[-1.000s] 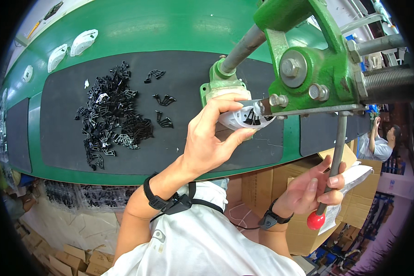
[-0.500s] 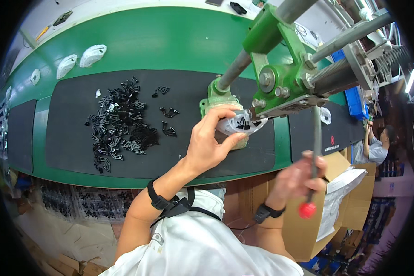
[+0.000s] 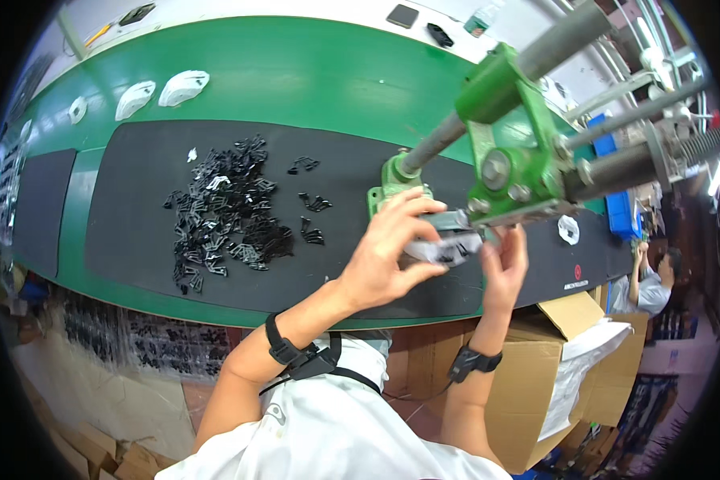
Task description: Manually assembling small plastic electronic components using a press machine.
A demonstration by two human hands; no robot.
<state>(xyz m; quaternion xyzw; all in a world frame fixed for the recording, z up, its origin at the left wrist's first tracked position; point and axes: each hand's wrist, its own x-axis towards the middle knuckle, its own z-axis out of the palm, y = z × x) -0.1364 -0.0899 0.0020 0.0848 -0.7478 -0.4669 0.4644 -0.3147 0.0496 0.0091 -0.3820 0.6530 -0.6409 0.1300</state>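
A white plastic shell (image 3: 432,251) with small black parts in it is held under the head of a green hand press (image 3: 504,172). My left hand (image 3: 388,252) grips its left side, thumb in front and fingers behind. At its right end, the fingers of my right hand (image 3: 506,268) close on the shell, partly hidden beneath the press head. To the left, a heap of small black plastic clips (image 3: 228,212) lies on the black mat (image 3: 136,232), with a few loose clips (image 3: 312,232) nearer my left hand.
White shells (image 3: 184,88) lie on the green table (image 3: 296,72) at the far left. Another white part (image 3: 568,230) sits on the right-hand mat. An open cardboard box (image 3: 520,384) stands at my right, and a co-worker (image 3: 652,284) is beyond it. Blue bins (image 3: 620,212) are behind.
My right hand has let go of the press's red-knobbed lever and moved up to the shell. The shell has come slightly toward me, tilted, in my left hand. The view has shifted.
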